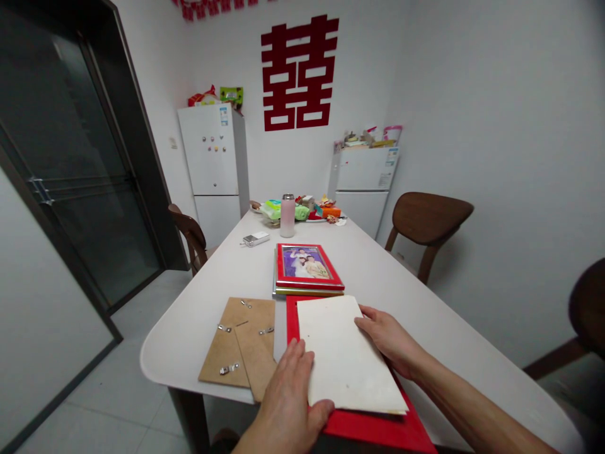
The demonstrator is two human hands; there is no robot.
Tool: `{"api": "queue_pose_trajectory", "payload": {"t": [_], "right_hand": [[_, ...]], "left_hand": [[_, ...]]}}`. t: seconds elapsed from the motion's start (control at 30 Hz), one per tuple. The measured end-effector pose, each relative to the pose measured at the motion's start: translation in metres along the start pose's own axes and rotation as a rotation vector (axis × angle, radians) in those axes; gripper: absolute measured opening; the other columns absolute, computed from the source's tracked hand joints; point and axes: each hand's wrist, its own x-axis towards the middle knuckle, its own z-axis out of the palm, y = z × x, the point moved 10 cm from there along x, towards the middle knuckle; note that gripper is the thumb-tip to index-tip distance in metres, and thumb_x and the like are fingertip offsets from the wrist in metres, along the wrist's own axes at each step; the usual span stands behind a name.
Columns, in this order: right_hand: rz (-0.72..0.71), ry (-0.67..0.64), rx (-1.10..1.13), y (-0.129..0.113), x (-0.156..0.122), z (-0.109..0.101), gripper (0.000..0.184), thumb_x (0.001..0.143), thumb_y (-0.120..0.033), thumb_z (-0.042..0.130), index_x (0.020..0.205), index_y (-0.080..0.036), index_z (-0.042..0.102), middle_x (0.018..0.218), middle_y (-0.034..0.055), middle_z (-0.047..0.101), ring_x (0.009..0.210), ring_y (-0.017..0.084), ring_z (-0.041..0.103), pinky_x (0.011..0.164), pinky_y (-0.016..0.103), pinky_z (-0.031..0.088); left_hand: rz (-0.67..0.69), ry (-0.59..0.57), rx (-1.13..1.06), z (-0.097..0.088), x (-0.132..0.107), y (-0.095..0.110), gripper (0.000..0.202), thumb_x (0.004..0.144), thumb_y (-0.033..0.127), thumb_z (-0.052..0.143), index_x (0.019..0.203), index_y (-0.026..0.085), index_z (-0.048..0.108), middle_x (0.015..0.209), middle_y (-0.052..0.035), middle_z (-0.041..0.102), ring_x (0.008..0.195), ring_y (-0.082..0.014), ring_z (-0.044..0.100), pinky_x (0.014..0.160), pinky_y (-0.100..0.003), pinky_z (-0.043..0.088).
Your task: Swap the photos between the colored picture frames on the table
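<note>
A small stack of white sheets [350, 353] lies on a flat red piece [378, 430], whose kind I cannot make out, at the table's near edge. My left hand [295, 394] rests along the sheets' left edge, fingers stretched out and thumb near the lower left corner. At the right edge, my right hand [390, 340] has its fingers closed on the sheets, partly hidden below. To the left is a brown frame backing board [222, 347] with metal clips and a stand flap. Just beyond the red piece, a red picture frame [309, 268] with a photo tops a stack of frames.
A pink bottle [287, 217] stands farther back on the white table [189, 315], near a small white device [255, 239]. Behind it are bright packets [302, 211]. Chairs flank the table, including a brown one [428, 221] at right. Two white fridges [210, 151] stand behind.
</note>
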Motion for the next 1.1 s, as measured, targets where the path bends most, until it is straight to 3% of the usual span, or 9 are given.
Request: {"api": "queue_pose_trajectory", "payload": {"t": [0.1,0.43,0.6,0.7,0.83,0.93,1.1], "right_hand": [[-0.015,0.015,-0.078,0.001,0.003,-0.001,0.048,0.064,-0.013,0.042,0.112,-0.013,0.048,0.074,0.0055,0.068,0.056,0.016,0.062,0.048,0.023,0.047],[0.015,0.029,0.065,0.006,0.002,-0.008,0.048,0.064,-0.009,0.038,0.112,-0.010,0.047,0.071,0.0075,0.068,0.054,0.016,0.062,0.049,0.024,0.047],[-0.013,-0.038,-0.069,0.008,0.005,0.001,0.043,0.067,-0.014,0.039,0.108,-0.012,0.050,0.068,0.0051,0.067,0.053,0.016,0.060,0.047,0.024,0.044],[-0.091,0.006,-0.291,0.000,0.008,-0.003,0.035,0.069,-0.020,0.039,0.099,-0.013,0.055,0.069,0.0046,0.066,0.057,0.017,0.059,0.050,0.024,0.042],[-0.286,0.143,-0.891,-0.026,0.007,-0.008,0.026,0.071,-0.023,0.038,0.082,-0.014,0.060,0.074,0.0078,0.064,0.069,0.019,0.057,0.060,0.026,0.038],[-0.312,0.207,-1.247,-0.027,0.003,-0.005,0.032,0.076,-0.029,0.033,0.086,-0.013,0.059,0.080,0.0120,0.061,0.073,0.021,0.055,0.061,0.029,0.035],[-0.377,0.325,-1.436,-0.024,-0.009,0.001,0.038,0.077,-0.033,0.031,0.102,-0.014,0.053,0.103,0.0156,0.051,0.089,0.026,0.048,0.066,0.034,0.034]], "left_hand": [[0.004,-0.008,0.033,0.000,0.000,0.000,0.058,0.068,0.028,0.053,0.119,0.004,0.041,0.132,-0.0163,0.028,0.123,-0.0263,0.022,0.101,-0.041,0.021],[0.043,0.007,0.033,0.004,0.000,-0.001,0.065,0.069,0.026,0.052,0.125,0.002,0.029,0.134,-0.0171,0.022,0.124,-0.0256,0.018,0.101,-0.041,0.021],[0.042,0.013,-0.007,0.003,-0.002,-0.003,0.066,0.067,0.027,0.055,0.125,0.007,0.030,0.134,-0.0151,0.022,0.123,-0.0257,0.019,0.100,-0.043,0.021],[0.055,0.013,-0.011,0.001,-0.002,0.000,0.064,0.068,0.028,0.055,0.124,0.007,0.033,0.133,-0.0156,0.024,0.123,-0.0262,0.020,0.100,-0.043,0.021],[0.039,-0.009,-0.015,0.000,-0.002,0.002,0.059,0.068,0.033,0.054,0.120,0.009,0.040,0.131,-0.0142,0.029,0.122,-0.0270,0.021,0.099,-0.044,0.021],[0.002,-0.027,0.010,-0.001,-0.001,0.003,0.059,0.068,0.033,0.054,0.120,0.008,0.041,0.131,-0.0149,0.030,0.122,-0.0277,0.022,0.099,-0.045,0.021],[0.016,-0.042,0.053,0.000,-0.001,0.007,0.060,0.068,0.033,0.053,0.119,0.003,0.041,0.130,-0.0175,0.029,0.122,-0.0287,0.021,0.100,-0.043,0.021]]}}
